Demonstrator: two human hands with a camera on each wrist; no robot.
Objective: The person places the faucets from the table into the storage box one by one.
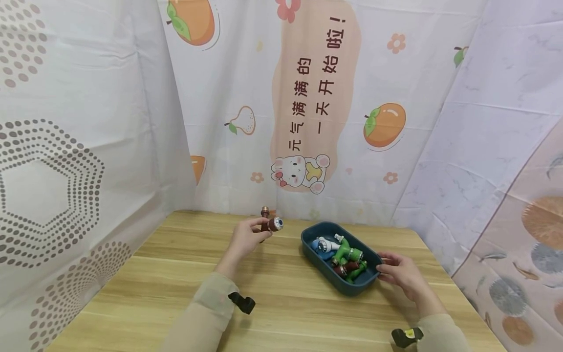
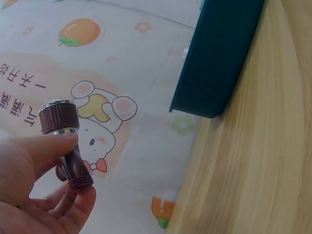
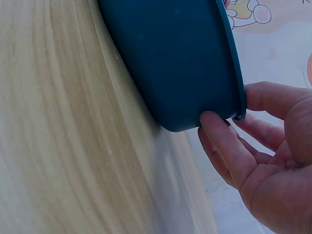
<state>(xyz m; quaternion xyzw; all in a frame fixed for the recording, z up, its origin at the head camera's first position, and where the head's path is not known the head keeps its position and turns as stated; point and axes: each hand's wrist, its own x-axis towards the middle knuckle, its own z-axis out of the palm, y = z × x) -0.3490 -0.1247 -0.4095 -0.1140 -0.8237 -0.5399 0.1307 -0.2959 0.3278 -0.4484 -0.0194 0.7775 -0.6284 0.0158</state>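
My left hand [image 1: 246, 238] is raised above the table, pinching a dark red plastic tap [image 2: 61, 118] between thumb and fingers. This tap has a ribbed round knob with a silvery face and a threaded end. To the right, my right hand [image 1: 403, 275] grips the right end of a dark teal plastic tray [image 3: 180, 58], its fingers against the outer wall and rim. Inside lie a green tap [image 1: 347, 253], a blue and white tap [image 1: 325, 245], another dark red tap [image 1: 345, 269] and a smaller green piece [image 1: 358, 272], partly overlapping.
A light wood-grain table [image 1: 281, 303] lies under both hands. Printed cloth curtains [image 1: 228, 161] hang close behind it and on both sides. Black wrist-worn devices sit on both cuffs.
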